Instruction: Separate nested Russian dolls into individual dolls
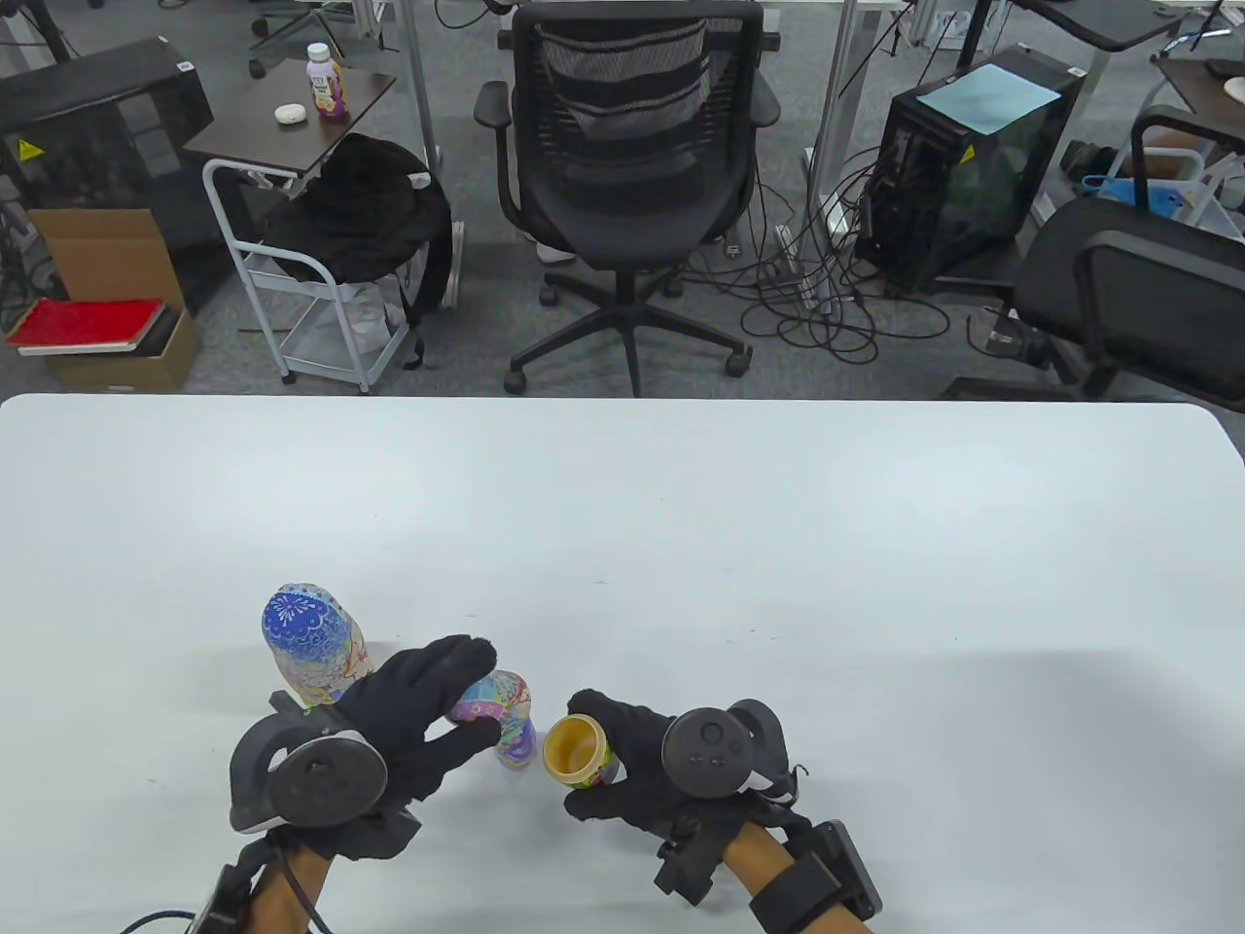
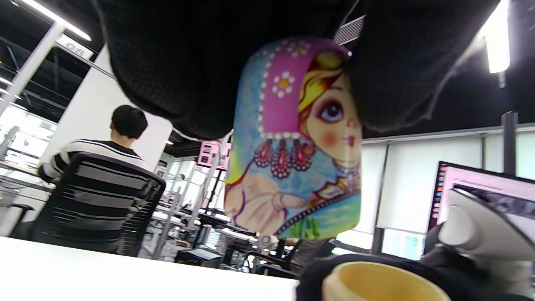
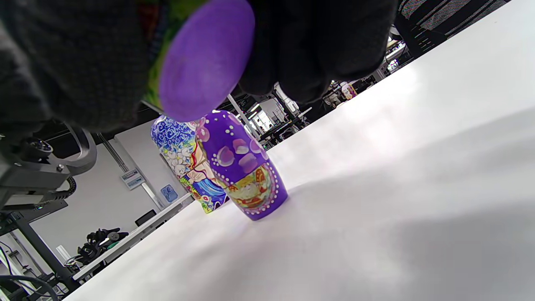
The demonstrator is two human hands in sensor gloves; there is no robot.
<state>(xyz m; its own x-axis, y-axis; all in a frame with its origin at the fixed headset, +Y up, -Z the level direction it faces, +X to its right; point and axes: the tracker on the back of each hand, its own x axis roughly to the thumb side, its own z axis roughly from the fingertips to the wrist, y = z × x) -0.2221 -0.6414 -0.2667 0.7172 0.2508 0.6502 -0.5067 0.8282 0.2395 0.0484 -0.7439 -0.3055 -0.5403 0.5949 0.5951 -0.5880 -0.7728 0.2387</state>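
Purple doll (image 1: 515,744), standing between the doll top (image 1: 491,696) pinched by the left hand (image 1: 418,710) and the doll base (image 1: 579,751) gripped by the right hand (image 1: 632,769), could be knocked over.

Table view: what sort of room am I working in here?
Most likely an office or computer lab: a black swivel chair stands behind the white table, a computer tower sits on the floor with loose cables, and a monitor glows nearby.

The left hand (image 1: 413,715) hides the purple doll's (image 1: 515,744) top in the table view.
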